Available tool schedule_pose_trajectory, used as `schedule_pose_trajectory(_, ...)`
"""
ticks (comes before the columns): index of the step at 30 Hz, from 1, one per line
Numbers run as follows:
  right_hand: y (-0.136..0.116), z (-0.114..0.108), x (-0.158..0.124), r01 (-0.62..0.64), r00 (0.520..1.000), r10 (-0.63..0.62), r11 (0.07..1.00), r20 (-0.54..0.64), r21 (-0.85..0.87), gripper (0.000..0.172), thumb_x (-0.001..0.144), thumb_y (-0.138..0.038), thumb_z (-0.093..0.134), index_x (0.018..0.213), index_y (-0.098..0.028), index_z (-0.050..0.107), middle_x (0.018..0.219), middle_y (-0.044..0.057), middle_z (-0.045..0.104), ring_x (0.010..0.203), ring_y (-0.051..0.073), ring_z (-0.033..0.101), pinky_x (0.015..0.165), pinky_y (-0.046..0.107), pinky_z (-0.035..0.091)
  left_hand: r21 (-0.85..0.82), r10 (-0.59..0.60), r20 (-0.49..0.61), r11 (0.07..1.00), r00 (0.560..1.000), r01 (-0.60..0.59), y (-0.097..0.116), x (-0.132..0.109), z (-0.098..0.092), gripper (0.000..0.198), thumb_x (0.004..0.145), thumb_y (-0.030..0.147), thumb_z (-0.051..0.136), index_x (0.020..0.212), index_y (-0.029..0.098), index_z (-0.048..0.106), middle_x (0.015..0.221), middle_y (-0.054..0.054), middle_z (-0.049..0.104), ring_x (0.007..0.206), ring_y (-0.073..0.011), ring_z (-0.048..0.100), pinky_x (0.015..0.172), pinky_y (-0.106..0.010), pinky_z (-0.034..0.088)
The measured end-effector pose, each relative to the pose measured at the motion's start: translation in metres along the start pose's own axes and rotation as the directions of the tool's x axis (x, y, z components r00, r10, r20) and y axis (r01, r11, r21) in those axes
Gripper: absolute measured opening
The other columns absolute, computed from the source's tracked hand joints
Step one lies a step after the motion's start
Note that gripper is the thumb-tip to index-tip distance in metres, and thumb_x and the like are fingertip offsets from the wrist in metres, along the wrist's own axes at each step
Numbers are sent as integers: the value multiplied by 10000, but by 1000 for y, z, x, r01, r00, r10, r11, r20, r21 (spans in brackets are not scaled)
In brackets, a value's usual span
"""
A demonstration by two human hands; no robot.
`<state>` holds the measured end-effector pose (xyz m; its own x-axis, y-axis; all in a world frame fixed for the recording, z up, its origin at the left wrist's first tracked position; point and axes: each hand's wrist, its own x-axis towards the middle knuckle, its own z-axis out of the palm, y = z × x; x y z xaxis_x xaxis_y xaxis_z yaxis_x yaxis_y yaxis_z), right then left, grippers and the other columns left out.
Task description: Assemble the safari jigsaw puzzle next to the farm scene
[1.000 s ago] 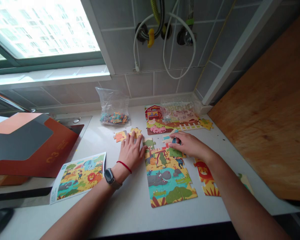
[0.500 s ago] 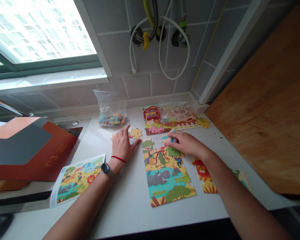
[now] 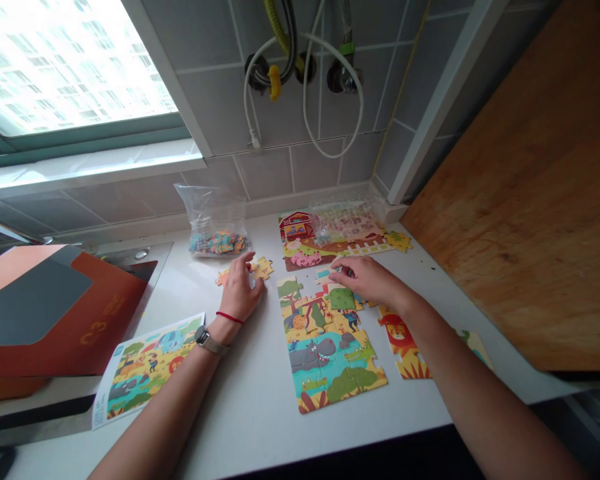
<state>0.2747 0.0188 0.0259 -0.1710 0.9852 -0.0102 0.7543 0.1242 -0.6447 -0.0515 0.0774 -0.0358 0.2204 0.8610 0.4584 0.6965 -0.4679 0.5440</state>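
Observation:
My left hand (image 3: 241, 292) rests on the white counter with its thumb spread away from the curled fingers, beside yellow and orange loose puzzle pieces (image 3: 263, 268). It holds nothing that I can see. My right hand (image 3: 373, 277) is pinched over the upper edge of a partly joined jigsaw puzzle (image 3: 325, 353), with a puzzle piece at the fingertips that is mostly hidden. Just below the fingers lies a green piece (image 3: 341, 298). The joined part shows a hippo, crocodiles and trees. Under my right forearm lies a lion section (image 3: 397, 337), partly covered.
A picture sheet (image 3: 145, 373) lies at left by an orange-and-grey box (image 3: 55, 313). Behind my left hand stands a clear bag of pieces (image 3: 217, 233). A farm puzzle (image 3: 300, 243) under clear plastic lies at the back. A wooden panel (image 3: 530, 200) bounds the right side.
The camera view has shifted slightly. My right fingers have lowered toward the puzzle's upper edge, and more of the green piece shows. My left hand stays by the loose pieces.

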Motion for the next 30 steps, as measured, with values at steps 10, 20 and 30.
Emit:
schedule_pose_trajectory(10,70,-93,-15,-17,641,308,921,-703,389,683,1005,-753,325,998,-191,713,796,71,704,642,168,631,620,281,523,101,75,-12,992,997,-73,-3,2,1,448,905,364,578,1332,229,564,1194,-104,631,1042,-300,680,976,-519,593)
schedule_pose_trajectory(20,133,-77,-7,-276,931,239,956,-276,-103,515,953,-146,503,1451,-189,628,1475,138,635,1343,247,612,1164,415,466,101,93,-19,991,995,-91,1,2,1,376,933,423,567,1300,340,554,1295,-26,628,1185,-307,655,1085,-573,552)
schedule_pose_trajectory(30,137,-73,-11,-261,921,236,964,-309,-43,373,981,-260,586,1329,-186,700,1335,136,703,1132,230,694,1033,371,549,69,-54,55,996,997,50,-9,-3,1,698,939,431,632,1555,577,341,1555,204,473,1437,-328,480,1238,-621,355)
